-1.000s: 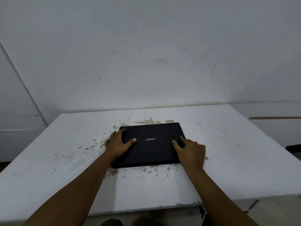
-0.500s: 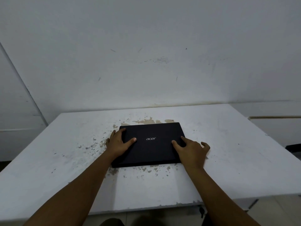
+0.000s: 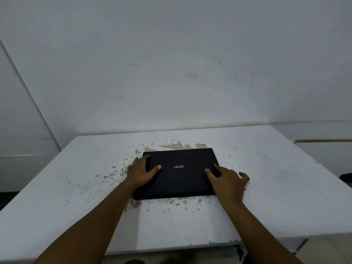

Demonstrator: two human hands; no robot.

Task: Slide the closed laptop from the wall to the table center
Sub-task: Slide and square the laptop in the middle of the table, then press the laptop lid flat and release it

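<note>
A closed black laptop (image 3: 181,174) with a silver logo lies flat near the middle of the white table (image 3: 76,187), well clear of the wall. My left hand (image 3: 142,172) rests on its left edge, thumb on the lid and fingers wrapped around the side. My right hand (image 3: 227,180) sits at the laptop's right edge with thumb and forefinger on the lid; its other fingers are spread and raised off the table to the right.
The table's white paint is chipped around the laptop, with brown patches behind and in front of it. A plain white wall (image 3: 171,73) rises behind the table. A low white ledge (image 3: 323,147) stands at the right.
The laptop stays in place. My right hand has loosened, its outer fingers lifting and spreading off to the right. My left hand holds the same position.
</note>
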